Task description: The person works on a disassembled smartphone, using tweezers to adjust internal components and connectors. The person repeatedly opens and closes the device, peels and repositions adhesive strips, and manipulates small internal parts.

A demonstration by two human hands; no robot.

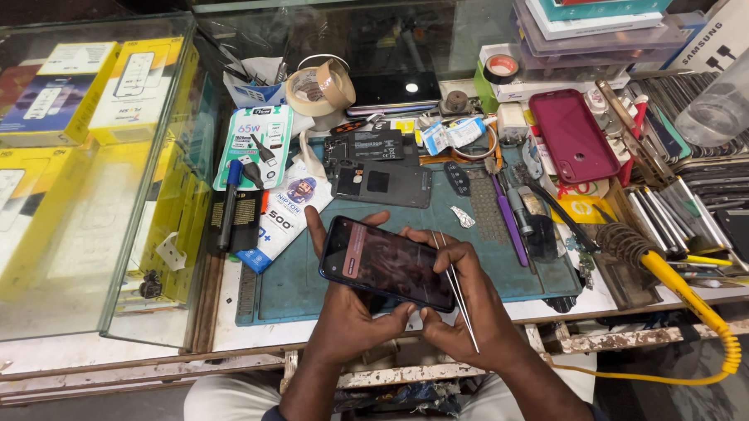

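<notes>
In the head view, the left hand (345, 315) cups a dark smartphone (386, 264) from below, fingers curled around its lower edge and thumb up along its left end, so the hand is clamped on the phone; the phone is tilted, screen up, held above the front edge of a teal work mat (311, 283) on the worktop (229, 328); the right hand (469, 311) grips the phone's right end with its fingertips and at the same time pinches a pair of slim metal tweezers (456, 286) that run along its fingers, points toward the person's lap; so this hand is closed on both tweezers and phone.

Farther back on the mat lies an opened phone body (381, 173) with its dark inner parts showing; just left of it sit printed accessory packets (260, 144) and a blue-capped pen (229, 203); a roll of tan tape (320, 86) stands behind them; to the right, a maroon phone back cover (573, 135) lies face down, well apart from the hands; a purple pry tool (508, 222) rests on the mat's right side; a soldering iron with a yellow handle (680, 287) lies at the right, its coiled yellow cord hanging off the worktop edge; yellow boxes (134, 86) fill the glass case on the left.
</notes>
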